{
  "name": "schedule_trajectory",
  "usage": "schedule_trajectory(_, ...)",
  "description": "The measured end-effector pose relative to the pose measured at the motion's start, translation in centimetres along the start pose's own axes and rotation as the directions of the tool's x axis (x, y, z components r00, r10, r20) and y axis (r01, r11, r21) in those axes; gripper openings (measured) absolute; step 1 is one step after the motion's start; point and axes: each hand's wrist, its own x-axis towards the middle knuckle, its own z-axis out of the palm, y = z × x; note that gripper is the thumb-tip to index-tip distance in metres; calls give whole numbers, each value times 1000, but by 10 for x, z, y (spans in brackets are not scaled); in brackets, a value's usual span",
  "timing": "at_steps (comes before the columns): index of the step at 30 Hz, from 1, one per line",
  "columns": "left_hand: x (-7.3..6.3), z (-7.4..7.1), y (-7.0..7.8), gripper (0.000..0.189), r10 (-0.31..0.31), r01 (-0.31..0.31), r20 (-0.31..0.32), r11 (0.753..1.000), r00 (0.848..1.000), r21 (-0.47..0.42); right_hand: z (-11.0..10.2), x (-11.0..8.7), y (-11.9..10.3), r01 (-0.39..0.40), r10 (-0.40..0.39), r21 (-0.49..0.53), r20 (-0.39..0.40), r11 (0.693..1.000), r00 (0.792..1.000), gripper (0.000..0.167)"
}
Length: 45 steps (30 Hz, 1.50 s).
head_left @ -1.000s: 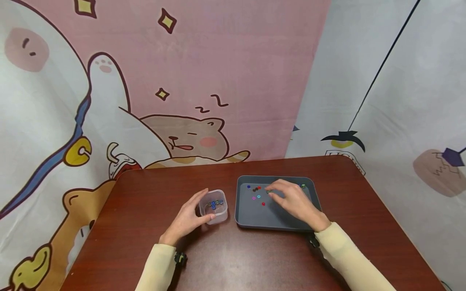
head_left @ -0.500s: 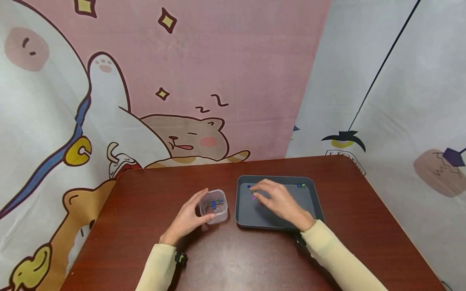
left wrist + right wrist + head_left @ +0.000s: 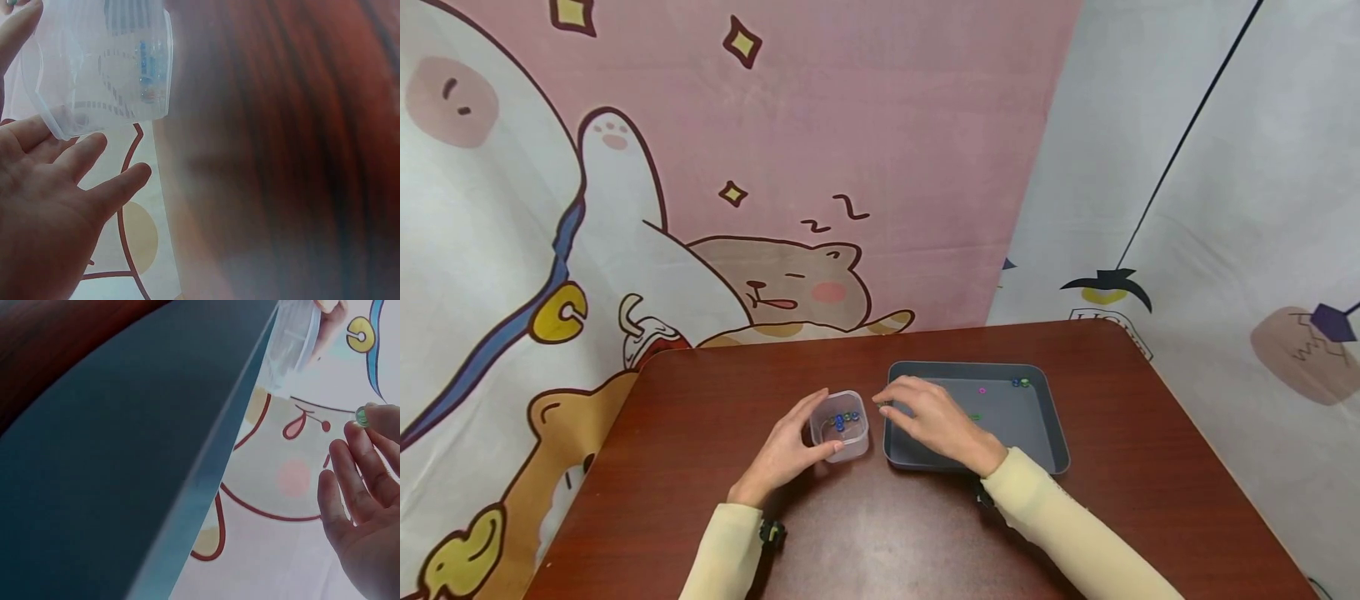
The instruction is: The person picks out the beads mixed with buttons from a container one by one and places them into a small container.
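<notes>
As the right hand point(image 3: 936, 422) shifts leftward over the tray point(image 3: 1026, 429), we see it pinch a green bead point(image 3: 360, 416) near the clear container point(image 3: 852, 451) at lower centre, gripped by the left hand point(image 3: 781, 454); the carry looks well advanced.

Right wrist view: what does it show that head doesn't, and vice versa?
Only the right wrist view shows the right hand palm-side and, clearly, its pinched green bead. Only the head view shows the blue beads in the box and a pink ring in the tray. Both show the box, tray, table, patterned cloth, right hand and at least part of the left hand.
</notes>
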Motion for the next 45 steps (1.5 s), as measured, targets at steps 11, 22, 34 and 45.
schedule_trajectory(11,0,-1,-1,94,12,-12,12,1000,1000,0,23,13,-9,31,-33,19,66,999,997,19)
schedule_trajectory(22,0,-1,0,94,13,-13,13,1000,1000,-7,41,20,-11,43,-42,-17,67,999,997,18)
schedule_trajectory(34,-1,-2,0,94,8,-8,14,1000,1000,-3,46,21,-8,13,-12,-15,98,1000,995,19)
schedule_trajectory(45,0,-1,0,93,11,-11,14,1000,1000,-2,43,16,-8,17,-18,14,84,1000,996,25)
